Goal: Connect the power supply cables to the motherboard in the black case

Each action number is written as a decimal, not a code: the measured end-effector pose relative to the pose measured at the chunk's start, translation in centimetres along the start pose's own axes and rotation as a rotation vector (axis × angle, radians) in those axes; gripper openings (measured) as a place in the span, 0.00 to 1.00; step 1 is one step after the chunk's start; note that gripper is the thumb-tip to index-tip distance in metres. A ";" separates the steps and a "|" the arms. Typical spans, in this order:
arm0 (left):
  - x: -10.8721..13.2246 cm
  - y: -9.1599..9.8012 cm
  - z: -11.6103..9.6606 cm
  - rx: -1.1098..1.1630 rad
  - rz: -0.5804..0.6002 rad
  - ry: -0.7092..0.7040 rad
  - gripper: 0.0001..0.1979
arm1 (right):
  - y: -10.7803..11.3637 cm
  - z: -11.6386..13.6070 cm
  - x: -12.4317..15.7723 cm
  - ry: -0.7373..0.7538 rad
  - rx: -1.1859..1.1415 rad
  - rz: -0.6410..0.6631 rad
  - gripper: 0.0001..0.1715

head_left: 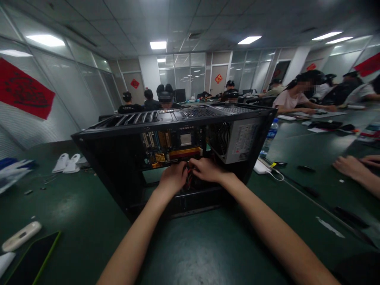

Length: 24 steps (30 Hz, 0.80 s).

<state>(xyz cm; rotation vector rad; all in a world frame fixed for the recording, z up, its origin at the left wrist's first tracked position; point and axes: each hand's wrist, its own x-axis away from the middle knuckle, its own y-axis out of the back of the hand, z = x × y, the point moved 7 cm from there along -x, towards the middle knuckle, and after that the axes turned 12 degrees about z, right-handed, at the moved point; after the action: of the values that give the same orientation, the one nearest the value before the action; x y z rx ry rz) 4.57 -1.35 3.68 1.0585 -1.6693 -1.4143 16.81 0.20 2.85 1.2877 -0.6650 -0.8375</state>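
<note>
A black computer case (175,204) stands on the table with its side open towards me. Inside are a motherboard (173,140) and, at the upper right, a grey power supply (242,138) with a fan. Both hands reach into the case just below the motherboard. My left hand (175,175) is closed, its fingertips at a bundle of thin red and dark cables (189,178). From the other side, my right hand (208,169) pinches at the same cables, close to the left fingertips. What lies right between the fingertips is partly hidden.
A phone (34,257) and a white oblong object (22,236) lie at front left; white shoe-like objects (67,163) stand behind. Right of the case are a water bottle (269,136), a white cable (277,174) and another person's hands (352,168). Several people sit farther back.
</note>
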 end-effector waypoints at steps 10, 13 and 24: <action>-0.5 0.1 0.6 0.003 0.013 0.089 0.13 | 1.0 0.6 -0.1 -0.034 0.093 -0.019 0.09; -0.4 0.0 0.7 0.006 0.001 0.085 0.14 | 1.4 0.8 -0.1 -0.038 0.092 -0.031 0.09; -0.4 -0.1 0.1 -0.067 0.038 -0.027 0.12 | 2.0 1.3 0.3 0.072 -0.003 -0.141 0.09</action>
<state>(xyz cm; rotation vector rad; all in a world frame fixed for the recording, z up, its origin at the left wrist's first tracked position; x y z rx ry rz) 4.64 -0.92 3.51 0.9697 -1.6413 -1.4553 16.17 -0.61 5.01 1.3675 -0.5197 -0.9022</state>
